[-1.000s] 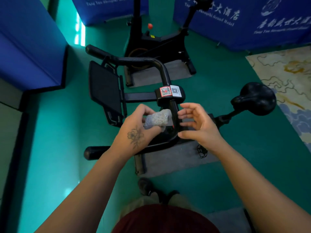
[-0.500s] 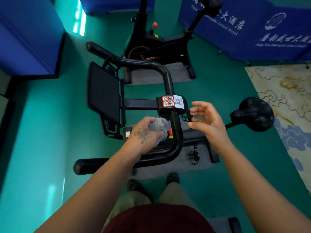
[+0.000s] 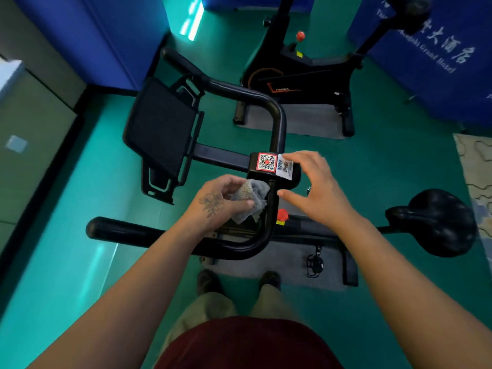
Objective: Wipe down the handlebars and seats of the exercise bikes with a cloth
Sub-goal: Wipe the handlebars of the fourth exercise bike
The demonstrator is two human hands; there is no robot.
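Gripping cloth (image 3: 250, 198) at handlebar (image 3: 275, 209): left hand (image 3: 221, 201); right hand (image 3: 314, 187) open nr QR stickers (image 3: 274, 163), 2nd bike (image 3: 300, 75) behind

Crumpled grey cloth (image 3: 250, 198) touches the black handlebar (image 3: 269, 225).

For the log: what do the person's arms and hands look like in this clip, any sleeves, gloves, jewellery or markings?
Both forearms are bare, with no sleeves in view. Neither hand wears a glove, and no watch, ring or bracelet shows. The left hand carries a dark flower-shaped tattoo on its back. The right hand has no visible marking.
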